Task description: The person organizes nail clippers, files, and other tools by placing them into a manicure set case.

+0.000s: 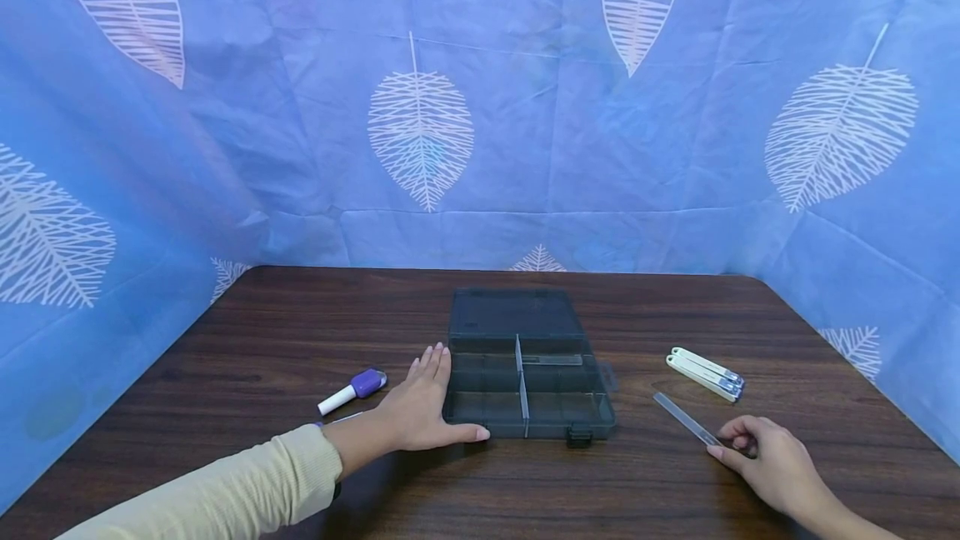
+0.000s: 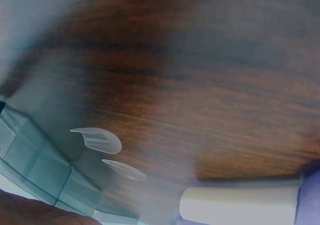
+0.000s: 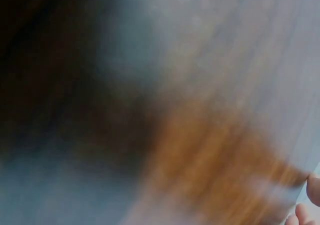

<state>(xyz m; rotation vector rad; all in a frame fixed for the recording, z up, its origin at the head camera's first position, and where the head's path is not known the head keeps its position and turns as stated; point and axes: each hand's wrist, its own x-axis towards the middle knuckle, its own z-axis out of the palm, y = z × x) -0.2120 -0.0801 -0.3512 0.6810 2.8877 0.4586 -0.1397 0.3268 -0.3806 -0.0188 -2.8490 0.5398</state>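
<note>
A dark translucent compartment box stands mid-table with its lid laid back. My left hand rests against its left side, fingers stretched along the wall and thumb at the front left corner. In the left wrist view the box shows at the lower left. To the right of the box, my right hand pinches the near end of a clear plastic strip between thumb and finger. Another clear strip is at the box's back right compartment. The right wrist view is mostly blurred tabletop, with fingertips at its edge.
Two pale green slim tools with metal ends, like nail clippers, lie beyond my right hand. A white-and-purple object lies left of my left hand. Two small clear curved pieces show near the box. A blue cloth hangs behind the table.
</note>
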